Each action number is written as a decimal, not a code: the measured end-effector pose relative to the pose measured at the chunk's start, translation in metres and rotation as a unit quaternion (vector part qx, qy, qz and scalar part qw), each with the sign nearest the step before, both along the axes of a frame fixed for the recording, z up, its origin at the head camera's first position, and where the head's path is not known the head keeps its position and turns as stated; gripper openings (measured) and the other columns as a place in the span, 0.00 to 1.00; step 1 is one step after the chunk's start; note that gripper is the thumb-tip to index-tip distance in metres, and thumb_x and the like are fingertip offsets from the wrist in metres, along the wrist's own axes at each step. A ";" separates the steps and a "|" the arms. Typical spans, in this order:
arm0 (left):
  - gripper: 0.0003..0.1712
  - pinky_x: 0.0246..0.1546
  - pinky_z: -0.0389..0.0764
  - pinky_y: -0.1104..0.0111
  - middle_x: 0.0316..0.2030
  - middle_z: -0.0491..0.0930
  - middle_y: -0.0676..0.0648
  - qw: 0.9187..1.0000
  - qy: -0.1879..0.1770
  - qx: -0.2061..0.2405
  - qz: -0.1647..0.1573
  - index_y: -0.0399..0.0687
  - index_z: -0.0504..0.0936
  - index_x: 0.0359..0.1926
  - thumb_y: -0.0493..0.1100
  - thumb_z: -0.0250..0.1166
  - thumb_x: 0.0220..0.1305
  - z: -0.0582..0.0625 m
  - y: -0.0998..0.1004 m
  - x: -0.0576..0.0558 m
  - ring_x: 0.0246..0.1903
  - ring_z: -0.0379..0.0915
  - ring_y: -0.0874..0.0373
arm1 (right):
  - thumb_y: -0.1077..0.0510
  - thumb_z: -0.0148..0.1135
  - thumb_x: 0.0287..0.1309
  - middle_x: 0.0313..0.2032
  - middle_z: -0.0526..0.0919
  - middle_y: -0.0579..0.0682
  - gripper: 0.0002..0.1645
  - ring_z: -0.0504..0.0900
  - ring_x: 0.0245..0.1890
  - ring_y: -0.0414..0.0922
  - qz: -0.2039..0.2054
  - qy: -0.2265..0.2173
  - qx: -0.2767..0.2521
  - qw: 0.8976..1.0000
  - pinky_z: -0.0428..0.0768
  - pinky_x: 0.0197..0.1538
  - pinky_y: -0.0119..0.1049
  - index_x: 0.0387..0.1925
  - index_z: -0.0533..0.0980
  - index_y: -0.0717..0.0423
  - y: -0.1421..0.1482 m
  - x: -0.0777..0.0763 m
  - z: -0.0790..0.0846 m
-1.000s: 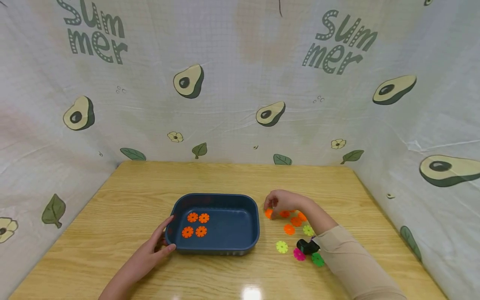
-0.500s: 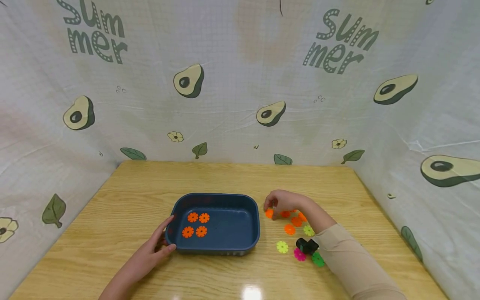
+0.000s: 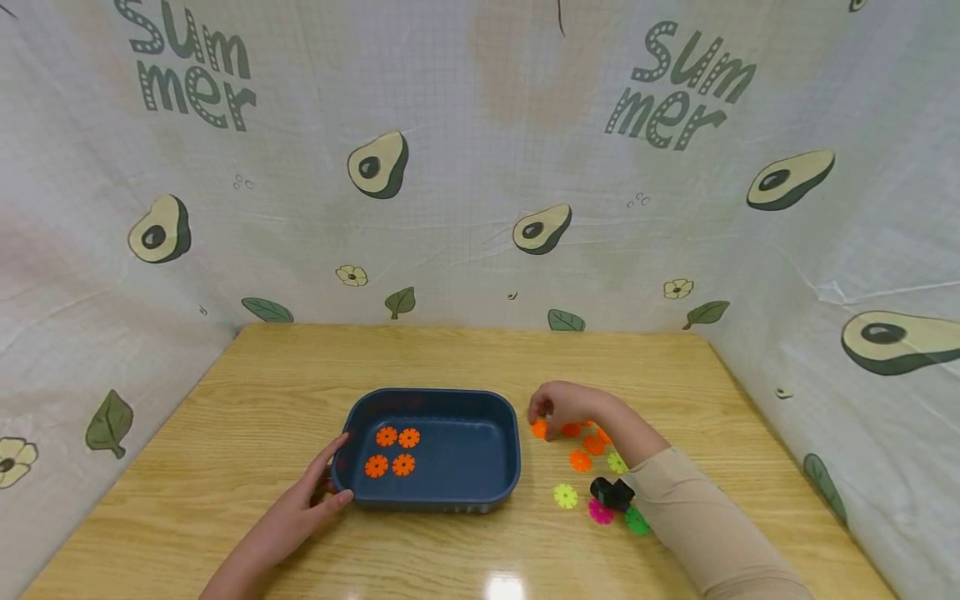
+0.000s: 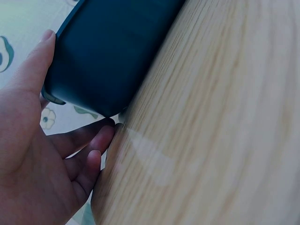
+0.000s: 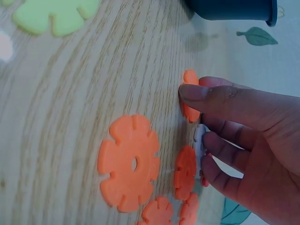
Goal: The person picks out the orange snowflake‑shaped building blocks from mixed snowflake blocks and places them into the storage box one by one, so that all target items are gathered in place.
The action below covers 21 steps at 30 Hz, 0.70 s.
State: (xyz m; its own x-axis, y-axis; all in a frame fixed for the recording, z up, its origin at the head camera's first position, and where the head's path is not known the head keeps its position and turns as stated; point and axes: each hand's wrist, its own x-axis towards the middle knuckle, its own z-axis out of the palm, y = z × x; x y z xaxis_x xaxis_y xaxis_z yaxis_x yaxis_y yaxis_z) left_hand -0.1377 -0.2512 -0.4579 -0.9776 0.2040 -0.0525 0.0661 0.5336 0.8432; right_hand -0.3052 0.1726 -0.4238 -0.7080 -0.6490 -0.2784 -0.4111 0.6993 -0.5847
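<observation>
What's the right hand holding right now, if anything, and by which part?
The right hand pinches an orange notched disc, its thumb laid across the middle; the grip on the far side is mostly hidden.

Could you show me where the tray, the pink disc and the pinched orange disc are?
Tray [image 3: 463,461]: head view, bare floor, right half.
Pink disc [image 3: 601,513]: head view, middle of its uncovered face.
Pinched orange disc [image 5: 191,114]: right wrist view, its lower visible part.
</observation>
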 end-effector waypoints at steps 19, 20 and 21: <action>0.42 0.44 0.71 0.68 0.60 0.69 0.36 1.000 0.008 0.009 -0.006 0.61 0.49 0.76 0.46 0.62 0.69 -0.002 -0.001 0.000 0.48 0.70 0.52 | 0.75 0.73 0.43 0.29 0.77 0.50 0.17 0.71 0.30 0.43 -0.010 0.002 0.019 1.000 0.73 0.33 0.35 0.33 0.80 0.55 -0.007 0.003 0.003; 0.42 0.44 0.71 0.68 0.60 0.69 0.36 1.000 0.009 0.009 -0.007 0.61 0.49 0.76 0.46 0.62 0.69 -0.002 -0.001 0.000 0.48 0.70 0.52 | 0.75 0.73 0.43 0.29 0.77 0.50 0.17 0.71 0.29 0.43 -0.010 0.004 0.021 1.000 0.73 0.33 0.34 0.33 0.79 0.55 -0.007 0.003 0.003; 0.42 0.44 0.71 0.68 0.60 0.69 0.36 1.000 0.010 0.010 -0.007 0.61 0.49 0.76 0.46 0.62 0.69 -0.002 -0.001 0.001 0.48 0.70 0.52 | 0.75 0.73 0.43 0.29 0.77 0.50 0.17 0.71 0.29 0.43 -0.010 0.004 0.022 1.000 0.73 0.33 0.35 0.33 0.79 0.55 -0.007 0.004 0.003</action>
